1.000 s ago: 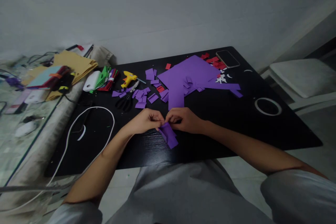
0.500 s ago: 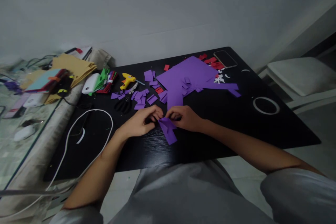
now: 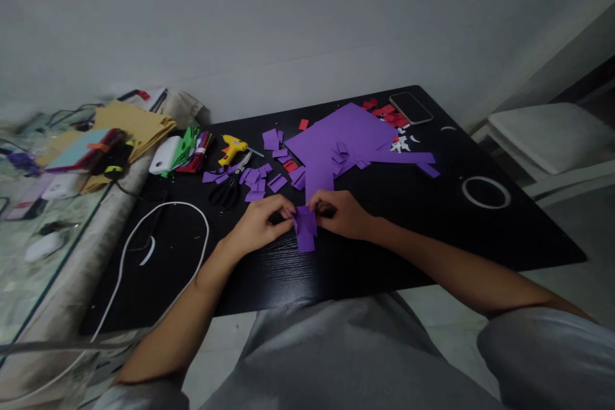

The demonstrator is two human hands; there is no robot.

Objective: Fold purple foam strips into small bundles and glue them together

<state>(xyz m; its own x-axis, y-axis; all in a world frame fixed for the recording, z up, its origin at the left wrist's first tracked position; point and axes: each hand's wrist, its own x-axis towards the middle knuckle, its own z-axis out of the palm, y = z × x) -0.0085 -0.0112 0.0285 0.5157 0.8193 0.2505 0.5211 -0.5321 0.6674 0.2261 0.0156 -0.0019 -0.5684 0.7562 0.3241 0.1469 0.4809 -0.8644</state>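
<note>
Between my hands is a creased piece of purple paper (image 3: 305, 229), its lower part hanging toward me over the black table. My left hand (image 3: 262, 221) pinches its left edge between thumb and fingers. On the opposite edge, my right hand (image 3: 343, 214) grips the paper the same way. Just beyond my right hand lies a purple paper strip (image 3: 319, 173), which runs up to a large purple sheet (image 3: 343, 131). Several small purple pieces (image 3: 257, 179) are scattered to the left of that strip, beside black-handled scissors (image 3: 225, 194).
A yellow glue gun (image 3: 233, 148) lies behind the scissors. A white cable (image 3: 204, 221) loops near my left forearm. Red scraps (image 3: 394, 116), white scraps (image 3: 402, 144) and a phone (image 3: 410, 107) are at the back right of the black table (image 3: 408, 230). A white ring (image 3: 486, 193) lies farther right.
The purple paper has turned from slanting to nearly straight, and its lower end has moved up and left. Both hands still hold it, with slightly shifted fingers.
</note>
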